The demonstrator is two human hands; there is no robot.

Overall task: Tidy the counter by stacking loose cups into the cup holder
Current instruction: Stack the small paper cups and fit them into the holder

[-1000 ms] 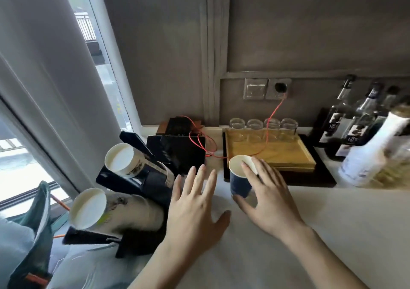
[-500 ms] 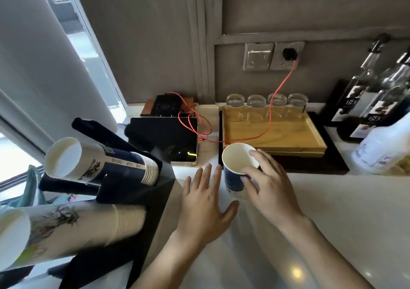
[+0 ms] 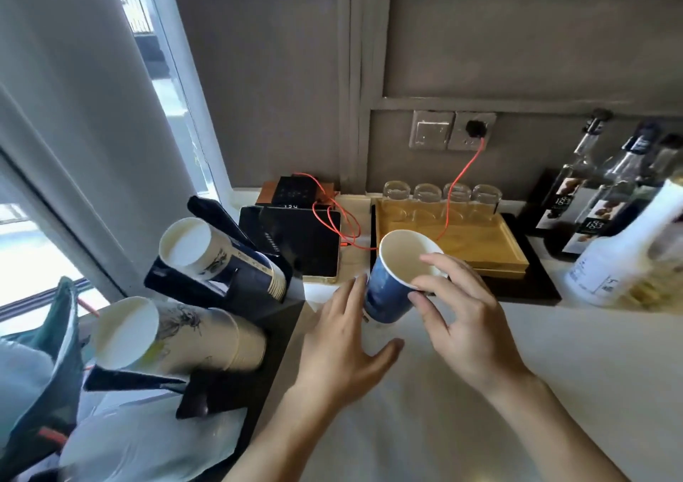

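Observation:
A loose blue paper cup with a white inside is tilted toward the left, just above the pale counter. My right hand grips it at the rim and side. My left hand lies flat with fingers spread, its fingertips touching the cup's left side. At the left stands the black cup holder with two slanted stacks lying mouth-out: an upper stack of blue cups and a lower stack of cream cups.
Behind the cup are a black device with a red cable, and a wooden tray holding several upturned glasses. Bottles stand at the right. A curtain and window fill the left; bags hang below the holder.
My right hand has lifted the blue cup off the counter and tipped it leftward. My left hand moved up to touch the cup's side.

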